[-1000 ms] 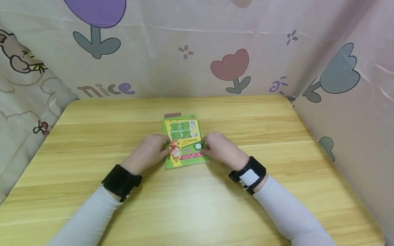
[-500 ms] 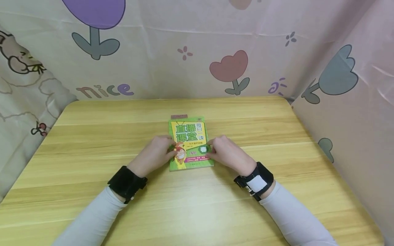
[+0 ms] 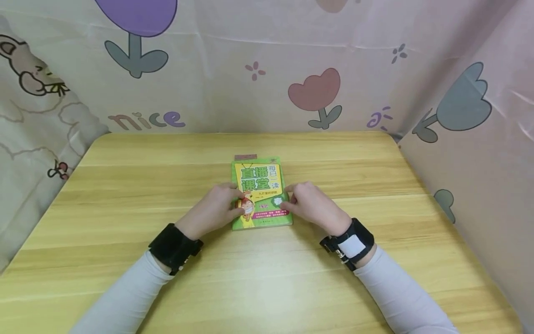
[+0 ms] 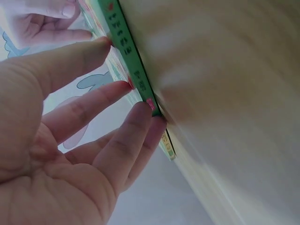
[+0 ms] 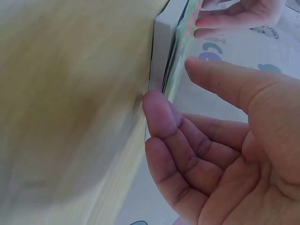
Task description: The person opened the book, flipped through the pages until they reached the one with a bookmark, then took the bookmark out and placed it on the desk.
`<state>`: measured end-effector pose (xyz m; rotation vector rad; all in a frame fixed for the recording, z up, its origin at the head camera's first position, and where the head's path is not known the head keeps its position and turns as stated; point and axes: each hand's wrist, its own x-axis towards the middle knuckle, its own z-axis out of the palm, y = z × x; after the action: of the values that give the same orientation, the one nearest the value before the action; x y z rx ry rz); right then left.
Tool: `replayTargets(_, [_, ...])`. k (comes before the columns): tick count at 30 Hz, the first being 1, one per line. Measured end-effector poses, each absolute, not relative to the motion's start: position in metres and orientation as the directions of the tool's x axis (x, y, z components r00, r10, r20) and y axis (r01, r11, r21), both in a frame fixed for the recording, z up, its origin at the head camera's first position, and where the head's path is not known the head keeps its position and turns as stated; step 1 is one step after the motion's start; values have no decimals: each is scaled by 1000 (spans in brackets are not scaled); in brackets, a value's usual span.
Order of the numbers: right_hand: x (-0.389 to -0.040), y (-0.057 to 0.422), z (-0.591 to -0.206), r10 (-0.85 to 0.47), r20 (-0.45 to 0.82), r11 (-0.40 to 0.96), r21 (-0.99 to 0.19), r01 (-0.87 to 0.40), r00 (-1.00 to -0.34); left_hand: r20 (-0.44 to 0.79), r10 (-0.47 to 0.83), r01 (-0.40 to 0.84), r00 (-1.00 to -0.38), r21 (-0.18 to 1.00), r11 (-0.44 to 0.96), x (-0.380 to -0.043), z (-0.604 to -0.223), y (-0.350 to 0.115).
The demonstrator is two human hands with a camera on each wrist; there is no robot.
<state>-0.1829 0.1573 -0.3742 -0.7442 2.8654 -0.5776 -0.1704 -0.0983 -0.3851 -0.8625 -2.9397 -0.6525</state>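
Note:
A book point(image 3: 258, 178) with a green and yellow cover lies flat mid-table. My left hand point(image 3: 214, 208) is at its left side: in the left wrist view the thumb and fingertips touch the green spine point(image 4: 129, 54), and the fingers are fairly straight. My right hand point(image 3: 313, 206) is at the opposite side. There, the right wrist view has bent fingers point(image 5: 159, 110) at the white page edge point(image 5: 164, 44), while the thumb stands a little apart, above cover level. Beyond the book's top edge a brownish strip point(image 3: 246, 157) sticks out; what it belongs to is hidden.
The book lies on a wooden-grained table point(image 3: 267, 278). Behind it and on the right hangs a pale cloth point(image 3: 233, 102) printed with flowers, close to the table edges. Another printed cloth point(image 3: 33, 153) hangs on the left.
Between a second and half a second ago, the book slid slightly right with both hands at its sides, and the strip went with it. Since then, little has moved.

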Motion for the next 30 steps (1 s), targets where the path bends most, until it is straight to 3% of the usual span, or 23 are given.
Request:
replayTargets(21, [-198,169,-377,-424,-32,825,-427,-371,-905,99,527,521,-844,383,763,-163,-383,-90])
replayTargets(30, [-200,170,-380,-425,-19,825,-420,-378,-905,176,562,587,-808,322,743,-157,-381,-86])
